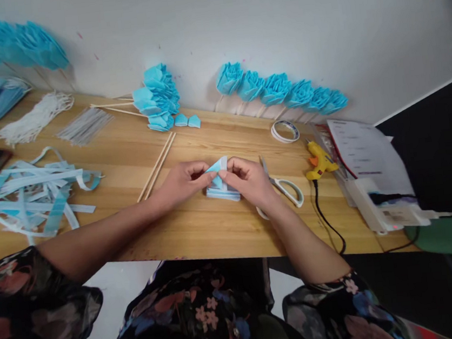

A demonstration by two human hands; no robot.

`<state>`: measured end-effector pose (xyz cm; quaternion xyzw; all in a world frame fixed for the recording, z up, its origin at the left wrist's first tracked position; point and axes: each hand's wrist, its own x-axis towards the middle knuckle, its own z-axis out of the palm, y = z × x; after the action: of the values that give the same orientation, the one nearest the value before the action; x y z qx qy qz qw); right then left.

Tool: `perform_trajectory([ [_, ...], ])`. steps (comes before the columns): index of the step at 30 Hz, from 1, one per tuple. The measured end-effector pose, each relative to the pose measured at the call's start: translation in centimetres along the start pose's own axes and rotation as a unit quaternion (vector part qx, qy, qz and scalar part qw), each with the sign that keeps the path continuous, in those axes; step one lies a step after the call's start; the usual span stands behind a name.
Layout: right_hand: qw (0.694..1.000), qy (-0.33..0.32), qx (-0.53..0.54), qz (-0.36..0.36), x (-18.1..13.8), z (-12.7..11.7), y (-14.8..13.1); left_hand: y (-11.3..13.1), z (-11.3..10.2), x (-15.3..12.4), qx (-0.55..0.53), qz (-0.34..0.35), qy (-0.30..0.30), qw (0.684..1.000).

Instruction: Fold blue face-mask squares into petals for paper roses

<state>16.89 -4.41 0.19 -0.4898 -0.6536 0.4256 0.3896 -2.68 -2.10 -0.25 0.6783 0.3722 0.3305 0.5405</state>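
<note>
Hands (252, 182) pinching blue piece (213, 167), tabletop (208, 231) spanning to front edge (203, 257), scissors (278, 182) alongside

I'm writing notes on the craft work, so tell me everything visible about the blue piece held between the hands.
The blue piece is small, light blue with a paler, whitish part, and looks like thin, soft fabric. It is folded, rising to a pointed corner. The left hand and right hand pinch it at either side, above the wooden table. Fingers hide some of it.
</note>
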Motion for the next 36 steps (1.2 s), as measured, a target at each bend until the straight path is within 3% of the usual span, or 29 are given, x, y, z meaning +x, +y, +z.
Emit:
perform_trajectory([
  [5, 0.992, 0.065, -0.052, -0.091, -0.1, -0.9, -0.2, 0.5, -0.3, 0.0, -0.072, -0.042, 0.014, 0.996],
  [9, 0.965, 0.051, -0.162, -0.198, -0.1, -1.3, -0.4, 0.4, -0.3, 0.2, -0.136, -0.073, 0.031, 0.987],
  [14, 0.949, 0.035, -0.204, -0.236, 0.0, -1.0, 0.0, -0.2, -0.3, 0.4, -0.156, -0.072, 0.030, 0.985],
  [22, 0.972, 0.042, -0.142, -0.184, 0.1, -0.8, 0.0, 0.3, -0.4, 0.1, -0.109, -0.047, 0.032, 0.992],
  [28, 0.992, 0.030, -0.034, -0.121, 0.1, -0.3, 0.2, 0.6, -0.3, -0.1, -0.082, -0.044, 0.029, 0.995],
  [36, 0.998, 0.054, 0.031, -0.028, 0.2, 0.1, 0.4, 0.1, -0.3, -0.1, -0.060, -0.033, 0.017, 0.998],
])
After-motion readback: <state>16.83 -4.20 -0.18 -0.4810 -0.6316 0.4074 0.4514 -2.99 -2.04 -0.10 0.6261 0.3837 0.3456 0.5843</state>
